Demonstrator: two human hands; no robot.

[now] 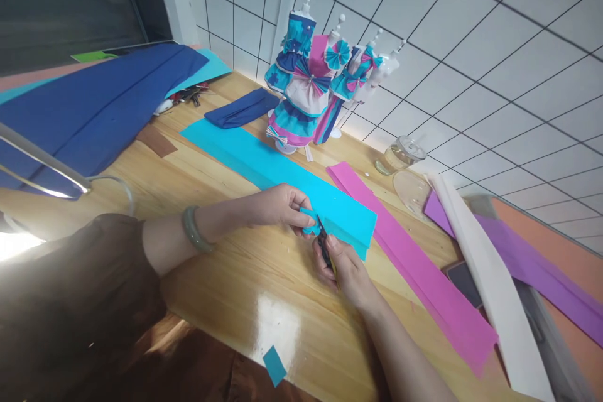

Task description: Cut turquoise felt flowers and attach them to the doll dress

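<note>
My left hand (296,208) pinches a small piece of turquoise crepe paper (309,221) over the table. In my right hand (342,264) is a pair of dark-handled scissors (324,245), its blades at the edge of that piece. Whether the blades are parted is too small to tell. Beneath and behind both hands lies a long turquoise paper strip (277,160). A small teal scrap (274,365) rests near the table's front edge.
Mini dress forms in paper dresses (306,88) stand by the tiled wall. To the right lie a pink strip (409,257), a white strip (490,282), a purple strip (527,264) and a lidded glass cup (400,156). Navy paper (108,100) covers the left side.
</note>
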